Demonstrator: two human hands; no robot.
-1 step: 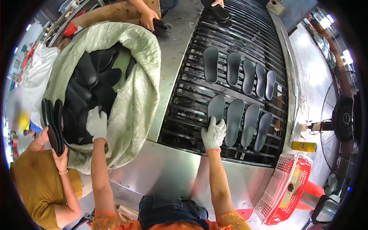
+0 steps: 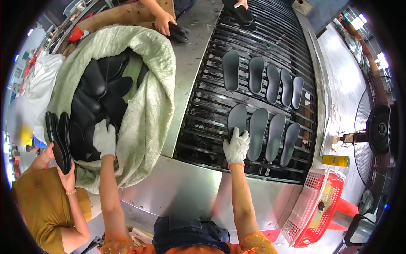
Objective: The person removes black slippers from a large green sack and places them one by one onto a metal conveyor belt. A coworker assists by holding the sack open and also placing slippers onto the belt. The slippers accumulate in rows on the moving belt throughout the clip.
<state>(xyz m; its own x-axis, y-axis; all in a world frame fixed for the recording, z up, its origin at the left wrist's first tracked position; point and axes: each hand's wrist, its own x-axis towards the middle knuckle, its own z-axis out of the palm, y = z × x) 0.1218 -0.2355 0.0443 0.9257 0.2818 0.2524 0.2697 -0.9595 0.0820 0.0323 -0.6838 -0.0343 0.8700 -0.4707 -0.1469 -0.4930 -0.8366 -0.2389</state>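
Observation:
My left hand (image 2: 105, 139), in a white knit glove, reaches into a pale green woven sack (image 2: 158, 84) and touches the black insoles (image 2: 87, 101) heaped there. Its fingers are slightly apart, and no insole is lifted. On the black slatted conveyor, my right hand (image 2: 237, 148), also gloved, is closed over the near end of a dark grey insole (image 2: 237, 117). That insole lies flat on the slats, leftmost in the near row. To its right are more insoles (image 2: 257, 133), and a second row (image 2: 231, 70) lies farther off.
Left of the sack, a co-worker's hands hold a stack of black insoles (image 2: 59, 142). Across the table, another person's hand (image 2: 163, 22) holds insoles, and a hand at the far conveyor holds more (image 2: 240, 12). At right are red and white baskets (image 2: 325, 211), a yellow can (image 2: 336, 161) and a fan (image 2: 377, 130).
My left hand has shifted very slightly among the insoles in the sack. My right hand stays on the same insole; the whole view has tilted a little.

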